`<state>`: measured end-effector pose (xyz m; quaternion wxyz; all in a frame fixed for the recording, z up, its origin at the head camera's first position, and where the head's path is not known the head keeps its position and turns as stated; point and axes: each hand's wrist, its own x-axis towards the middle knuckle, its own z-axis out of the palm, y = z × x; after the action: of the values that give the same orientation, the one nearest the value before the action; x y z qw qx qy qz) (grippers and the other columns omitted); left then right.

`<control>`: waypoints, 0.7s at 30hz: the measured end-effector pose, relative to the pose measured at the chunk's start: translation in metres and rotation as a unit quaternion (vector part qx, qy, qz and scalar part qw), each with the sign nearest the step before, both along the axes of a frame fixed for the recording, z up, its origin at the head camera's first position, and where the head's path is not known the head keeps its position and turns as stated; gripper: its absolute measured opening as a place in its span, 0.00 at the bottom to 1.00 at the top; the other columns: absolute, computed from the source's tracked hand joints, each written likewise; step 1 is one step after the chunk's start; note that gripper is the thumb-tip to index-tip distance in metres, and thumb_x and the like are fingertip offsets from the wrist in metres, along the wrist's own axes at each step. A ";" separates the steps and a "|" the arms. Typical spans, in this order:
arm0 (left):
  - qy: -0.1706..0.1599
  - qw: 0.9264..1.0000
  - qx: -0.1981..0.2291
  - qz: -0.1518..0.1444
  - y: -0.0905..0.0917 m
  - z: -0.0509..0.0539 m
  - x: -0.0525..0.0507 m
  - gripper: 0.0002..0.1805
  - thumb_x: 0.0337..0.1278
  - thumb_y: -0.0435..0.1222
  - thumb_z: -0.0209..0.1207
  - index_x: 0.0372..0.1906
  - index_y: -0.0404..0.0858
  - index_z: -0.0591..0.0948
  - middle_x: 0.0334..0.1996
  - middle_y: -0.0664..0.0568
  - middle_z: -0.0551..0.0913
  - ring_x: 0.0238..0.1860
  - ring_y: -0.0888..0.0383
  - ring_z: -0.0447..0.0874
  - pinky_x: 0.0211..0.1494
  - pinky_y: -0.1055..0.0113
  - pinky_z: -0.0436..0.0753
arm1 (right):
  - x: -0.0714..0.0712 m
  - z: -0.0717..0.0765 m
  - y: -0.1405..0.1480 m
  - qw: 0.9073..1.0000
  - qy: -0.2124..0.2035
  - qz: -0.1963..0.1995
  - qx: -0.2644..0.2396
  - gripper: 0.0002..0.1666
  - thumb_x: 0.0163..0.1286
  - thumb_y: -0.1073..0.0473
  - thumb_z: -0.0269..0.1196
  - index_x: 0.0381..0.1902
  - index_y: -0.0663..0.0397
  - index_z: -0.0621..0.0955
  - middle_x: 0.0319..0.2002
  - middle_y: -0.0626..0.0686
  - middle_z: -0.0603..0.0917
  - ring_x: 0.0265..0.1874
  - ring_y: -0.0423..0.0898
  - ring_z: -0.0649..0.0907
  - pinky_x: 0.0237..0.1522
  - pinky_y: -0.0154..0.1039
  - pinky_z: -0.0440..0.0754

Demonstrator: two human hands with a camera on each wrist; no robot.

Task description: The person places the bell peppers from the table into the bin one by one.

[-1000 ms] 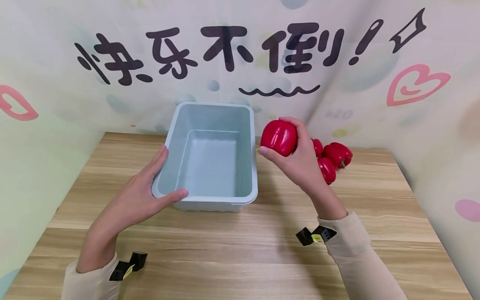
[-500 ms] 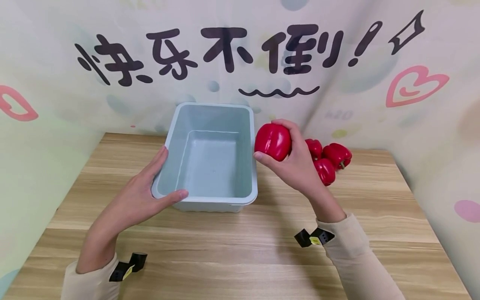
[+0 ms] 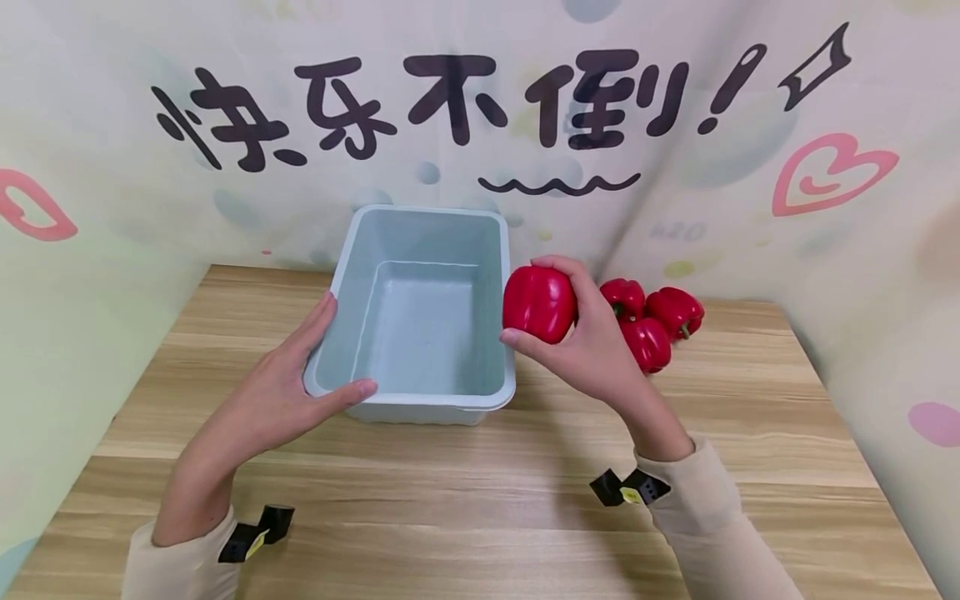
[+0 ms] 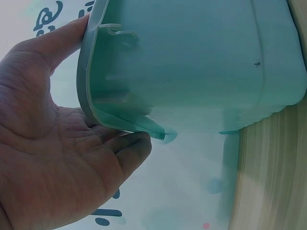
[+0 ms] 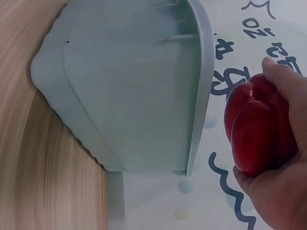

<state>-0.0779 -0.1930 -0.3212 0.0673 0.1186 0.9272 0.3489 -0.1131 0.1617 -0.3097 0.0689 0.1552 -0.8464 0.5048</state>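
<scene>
The right hand (image 3: 591,346), clamped on a glossy red bell pepper (image 3: 538,302), has sunk leftward, nearer the rectangular pale-blue plastic tub (image 3: 435,400) the left hand (image 3: 273,396) grips mid-frame.

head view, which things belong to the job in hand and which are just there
Part of the job:
- red bell pepper held in the right hand
- light blue plastic bin, gripped by the left hand
- probably the three other red bell peppers

Just there:
- printed backdrop
- two black wrist cameras
</scene>
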 end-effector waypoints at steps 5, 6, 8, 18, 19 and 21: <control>-0.001 1.000 0.000 0.001 0.000 0.000 0.001 0.63 0.61 0.60 0.70 0.87 0.49 0.41 0.88 0.57 0.41 0.87 0.38 0.51 0.78 0.31 0.66 | 0.004 -0.004 -0.001 1.000 0.010 0.022 0.010 0.52 0.52 0.57 0.84 0.72 0.42 0.70 0.67 0.50 0.78 0.63 0.50 0.81 0.50 0.52 0.92; -0.001 1.000 0.000 0.001 0.000 0.000 0.001 0.63 0.61 0.60 0.70 0.87 0.49 0.41 0.88 0.57 0.41 0.87 0.38 0.51 0.78 0.30 0.66 | 0.005 -0.004 -0.002 0.999 0.015 0.025 0.013 0.53 0.52 0.57 0.84 0.72 0.42 0.70 0.67 0.50 0.78 0.62 0.50 0.81 0.50 0.52 0.92; -0.001 1.000 0.000 0.001 0.000 0.000 0.001 0.63 0.61 0.60 0.70 0.87 0.49 0.41 0.88 0.57 0.41 0.87 0.38 0.51 0.78 0.30 0.66 | 0.005 -0.005 -0.002 0.999 0.025 0.032 0.015 0.53 0.51 0.57 0.84 0.72 0.42 0.70 0.67 0.49 0.79 0.62 0.49 0.81 0.50 0.51 0.92; 0.001 1.000 -0.001 0.000 0.001 0.000 0.000 0.63 0.61 0.60 0.70 0.87 0.49 0.41 0.88 0.58 0.40 0.86 0.37 0.51 0.77 0.30 0.66 | 0.006 -0.008 -0.005 0.994 0.081 0.062 0.040 0.51 0.50 0.57 0.84 0.70 0.48 0.72 0.65 0.50 0.80 0.60 0.46 0.82 0.48 0.47 0.92; 0.001 1.000 -0.001 -0.001 0.001 0.000 0.000 0.63 0.61 0.60 0.70 0.87 0.49 0.41 0.88 0.58 0.40 0.87 0.38 0.51 0.78 0.30 0.66 | 0.006 -0.009 -0.006 0.993 0.088 0.065 0.042 0.51 0.50 0.57 0.84 0.70 0.48 0.73 0.64 0.50 0.80 0.59 0.46 0.82 0.48 0.47 0.92; 0.002 1.000 0.000 -0.001 0.001 -0.001 0.000 0.63 0.61 0.59 0.70 0.87 0.49 0.41 0.88 0.58 0.40 0.87 0.38 0.50 0.78 0.30 0.65 | 0.006 -0.009 -0.006 0.991 0.101 0.069 0.048 0.50 0.50 0.57 0.84 0.70 0.48 0.73 0.64 0.50 0.80 0.59 0.45 0.82 0.47 0.46 0.92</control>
<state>-0.0779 -0.1923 -0.3218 0.0661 0.1206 0.9271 0.3485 -0.1075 0.1557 -0.3192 0.1118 0.2666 -0.8454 0.4492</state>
